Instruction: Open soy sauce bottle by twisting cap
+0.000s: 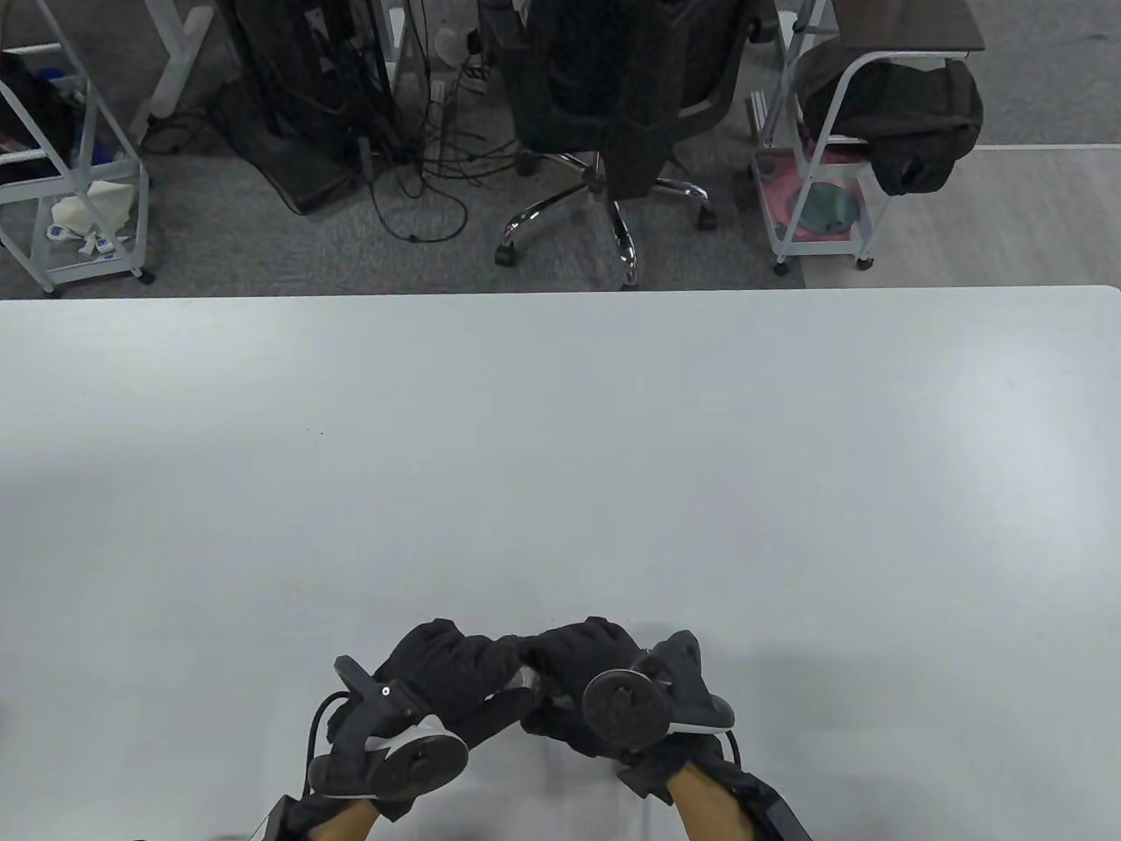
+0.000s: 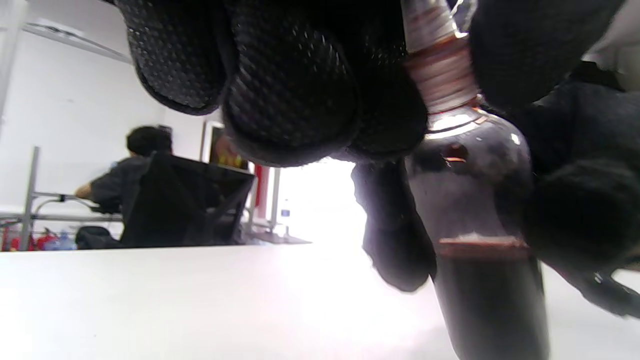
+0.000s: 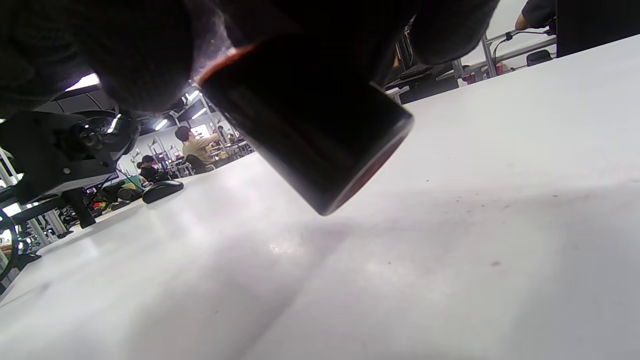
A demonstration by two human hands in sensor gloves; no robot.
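The soy sauce bottle (image 2: 480, 240) is dark, with a pale ribbed neck (image 2: 440, 75). In the table view only a small pale bit of it (image 1: 525, 679) shows between the two hands near the front edge. My left hand (image 1: 455, 674) closes around the top of the neck, fingers (image 2: 290, 90) on one side and thumb on the other; the cap is hidden inside them. My right hand (image 1: 578, 666) grips the bottle's body. In the right wrist view the bottle's base (image 3: 320, 130) is tilted and held just above the table, under that hand (image 3: 125, 50).
The white table (image 1: 560, 455) stretches wide around the hands. Behind its far edge stand an office chair (image 1: 613, 105), cables and metal carts (image 1: 814, 175). People sit at desks in the background of the wrist views.
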